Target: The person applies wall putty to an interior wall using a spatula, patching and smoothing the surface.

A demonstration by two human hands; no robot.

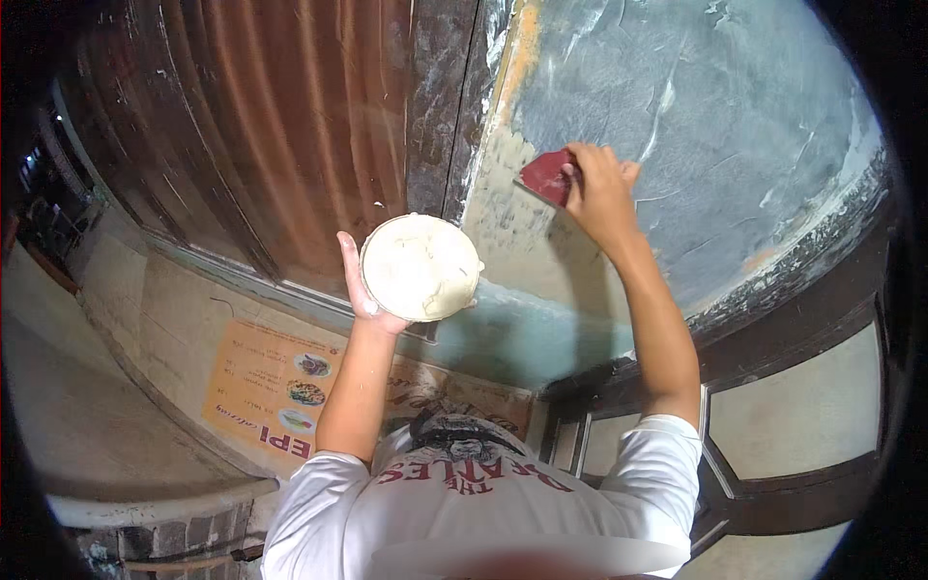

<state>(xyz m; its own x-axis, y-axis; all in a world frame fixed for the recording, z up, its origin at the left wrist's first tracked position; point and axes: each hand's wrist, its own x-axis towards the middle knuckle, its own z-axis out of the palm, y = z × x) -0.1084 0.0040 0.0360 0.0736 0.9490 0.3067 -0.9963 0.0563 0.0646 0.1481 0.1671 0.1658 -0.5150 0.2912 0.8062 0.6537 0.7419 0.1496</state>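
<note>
My left hand [365, 295] holds up a round tub of cream-coloured paste [418, 267], gripped around its side. My right hand [596, 188] grips a red putty scraper [546, 174] with a flat edge, at the patchy wall [677, 193], over a beige band beside grey-blue plaster with white smears. Whether the scraper's edge touches the surface I cannot tell.
A dark wooden door frame [445, 106] with ribbed brown panels [290, 126] stands left of the wall. An orange printed banner [246, 377] lies below on the pale floor [174, 319]. Dark-framed panelling [783, 416] is at lower right, a curved ledge [155, 503] at lower left.
</note>
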